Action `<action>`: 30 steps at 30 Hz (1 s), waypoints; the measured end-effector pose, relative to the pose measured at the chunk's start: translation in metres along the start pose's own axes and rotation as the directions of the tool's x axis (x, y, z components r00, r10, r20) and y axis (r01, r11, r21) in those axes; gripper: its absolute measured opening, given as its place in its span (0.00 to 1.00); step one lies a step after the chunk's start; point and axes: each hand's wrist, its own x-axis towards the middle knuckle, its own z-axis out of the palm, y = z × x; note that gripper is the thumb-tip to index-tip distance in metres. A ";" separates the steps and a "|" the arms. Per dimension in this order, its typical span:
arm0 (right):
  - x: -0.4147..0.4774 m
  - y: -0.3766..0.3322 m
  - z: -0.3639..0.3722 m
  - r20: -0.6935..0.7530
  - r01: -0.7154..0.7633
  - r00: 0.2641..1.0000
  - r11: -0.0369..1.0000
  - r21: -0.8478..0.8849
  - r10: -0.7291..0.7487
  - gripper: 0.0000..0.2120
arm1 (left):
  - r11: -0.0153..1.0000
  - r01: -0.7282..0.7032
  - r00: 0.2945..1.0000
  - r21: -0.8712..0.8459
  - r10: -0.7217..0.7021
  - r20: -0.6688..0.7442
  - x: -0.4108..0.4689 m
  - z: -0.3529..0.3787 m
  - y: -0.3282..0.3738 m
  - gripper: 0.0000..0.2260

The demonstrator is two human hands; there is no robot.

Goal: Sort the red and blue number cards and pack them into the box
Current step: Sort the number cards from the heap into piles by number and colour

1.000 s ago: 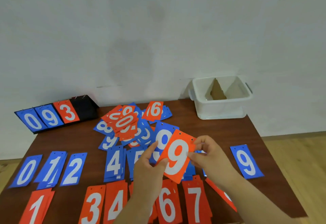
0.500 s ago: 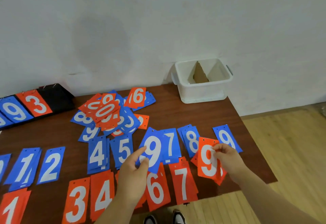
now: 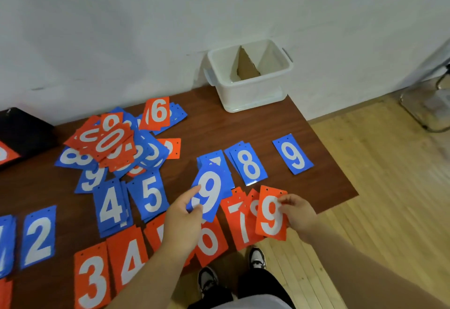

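Observation:
My left hand (image 3: pixel 183 221) pinches a blue 9 card (image 3: pixel 210 193) above the blue 7 stack. My right hand (image 3: pixel 297 213) pinches a red 9 card (image 3: pixel 270 213) by its right edge, low over the table's front right, beside the red 7 stack (image 3: pixel 237 221). Sorted blue cards lie in a row: 2 (image 3: pixel 37 235), 4 (image 3: pixel 110 207), 5 (image 3: pixel 151 196), 8 (image 3: pixel 249 165), 9 (image 3: pixel 293 154). Red 3 (image 3: pixel 91 282), 4 (image 3: pixel 129 260) and 6 (image 3: pixel 209 241) lie along the front edge. An unsorted heap (image 3: pixel 114 145) of mixed cards sits at the back left. The white box (image 3: pixel 250 92) stands at the back right.
The box has a cardboard divider (image 3: pixel 246 65) inside. A black scoreboard stand (image 3: pixel 24 131) sits at the far left. The table's right edge (image 3: pixel 341 169) drops to a wooden floor. My shoes (image 3: pixel 257 257) show below the front edge. A metal chair base (image 3: pixel 428 104) stands at the far right.
My right hand has carried the red 9 from the middle down to the right end of the red row. My left hand keeps the blue 9. The view has swung right.

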 end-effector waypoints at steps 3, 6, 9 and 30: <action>0.002 -0.015 -0.022 -0.024 0.069 0.997 0.997 -0.033 -0.070 0.09 | 1.000 0.010 1.000 -0.003 -0.010 0.025 0.002 0.010 0.008 0.21; 0.013 -0.031 -0.049 -0.010 0.188 0.980 0.949 -0.254 -0.197 0.09 | 1.000 0.006 1.000 -0.005 -0.006 0.020 0.004 0.026 0.013 0.21; 0.030 -0.036 -0.065 0.066 0.258 0.963 0.818 -0.514 -0.263 0.09 | 1.000 -0.003 1.000 0.002 0.003 -0.012 0.010 0.039 0.014 0.21; 0.044 -0.032 -0.058 0.775 0.852 0.510 0.096 -0.514 -0.374 0.21 | 0.778 0.139 0.899 -0.613 -0.359 -0.252 -0.025 0.133 0.014 0.16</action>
